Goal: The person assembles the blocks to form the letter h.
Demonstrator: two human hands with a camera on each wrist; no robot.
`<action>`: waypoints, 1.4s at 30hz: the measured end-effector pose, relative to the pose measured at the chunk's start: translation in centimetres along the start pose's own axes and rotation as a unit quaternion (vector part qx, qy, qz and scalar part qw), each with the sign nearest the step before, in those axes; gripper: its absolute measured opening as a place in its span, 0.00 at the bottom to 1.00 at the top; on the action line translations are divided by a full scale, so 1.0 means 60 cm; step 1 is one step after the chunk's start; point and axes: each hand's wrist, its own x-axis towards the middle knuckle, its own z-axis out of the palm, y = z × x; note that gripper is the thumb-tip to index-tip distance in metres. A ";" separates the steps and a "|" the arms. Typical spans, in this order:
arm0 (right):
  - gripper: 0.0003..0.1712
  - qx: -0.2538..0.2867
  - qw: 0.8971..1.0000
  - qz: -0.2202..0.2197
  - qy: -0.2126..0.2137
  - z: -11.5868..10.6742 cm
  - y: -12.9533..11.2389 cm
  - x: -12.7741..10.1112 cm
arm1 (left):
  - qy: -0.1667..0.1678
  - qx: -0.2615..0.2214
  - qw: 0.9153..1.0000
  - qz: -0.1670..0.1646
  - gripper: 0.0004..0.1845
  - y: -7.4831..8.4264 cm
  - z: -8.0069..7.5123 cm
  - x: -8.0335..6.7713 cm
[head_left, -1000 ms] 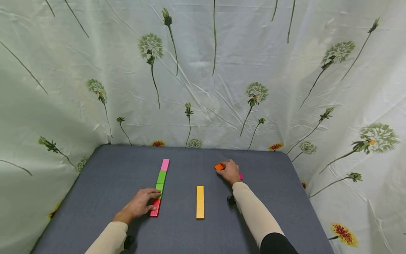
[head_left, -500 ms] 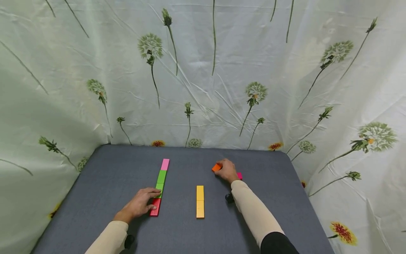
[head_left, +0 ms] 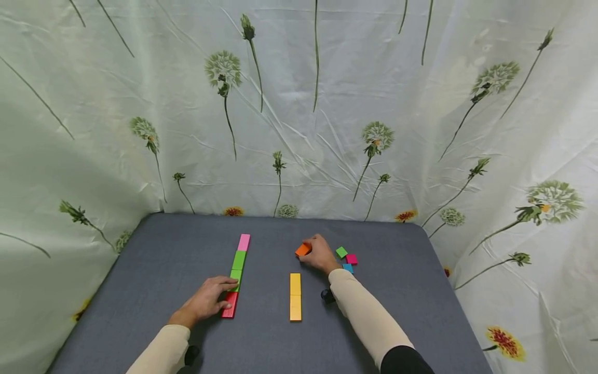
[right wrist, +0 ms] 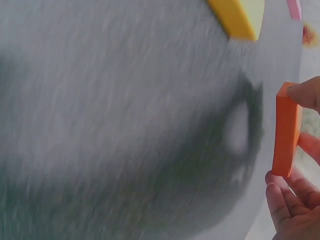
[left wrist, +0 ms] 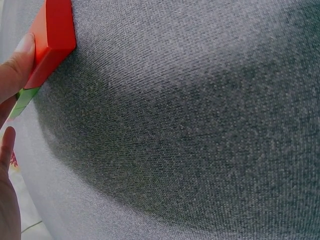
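So my right hand (head_left: pixel 320 254) has its fingers pinched on the orange block (head_left: pixel 302 250), just beyond the yellow row (head_left: pixel 295 297) on the worktop (head_left: pixel 402 311); looks light, rigid, slick, so I'd grip its long sides, while my left hand (head_left: pixel 205 301) rests flat against the red block (head_left: pixel 229 305).

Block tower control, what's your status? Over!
Right hand pinching orange block, lifted off the cloth. Left hand resting on red block. Yellow row close by, nothing blocking.
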 end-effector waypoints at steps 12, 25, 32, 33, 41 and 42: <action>0.28 0.004 0.999 -0.033 -0.031 0.048 -0.067 0.004 | 0.008 -0.001 1.000 0.017 0.25 0.003 -0.001 -0.001; 0.24 -0.045 0.998 -0.031 -0.018 0.098 -0.119 0.008 | 0.006 0.003 1.000 0.016 0.25 -0.005 0.007 0.001; 0.24 -0.055 0.998 0.006 0.017 0.121 -0.135 0.002 | -0.004 -0.001 1.000 0.009 0.25 -0.005 0.005 0.002; 0.25 -0.054 0.998 0.010 0.018 0.123 -0.137 0.002 | -0.005 -0.002 1.000 0.007 0.25 -0.005 0.004 0.002; 0.21 -0.042 0.998 -0.041 -0.024 0.116 -0.135 0.004 | -0.008 -0.009 1.000 0.004 0.25 -0.002 -0.001 0.002; 0.19 -0.042 0.997 -0.051 -0.026 0.115 -0.134 0.003 | -0.010 -0.010 1.000 0.001 0.25 -0.002 -0.001 0.002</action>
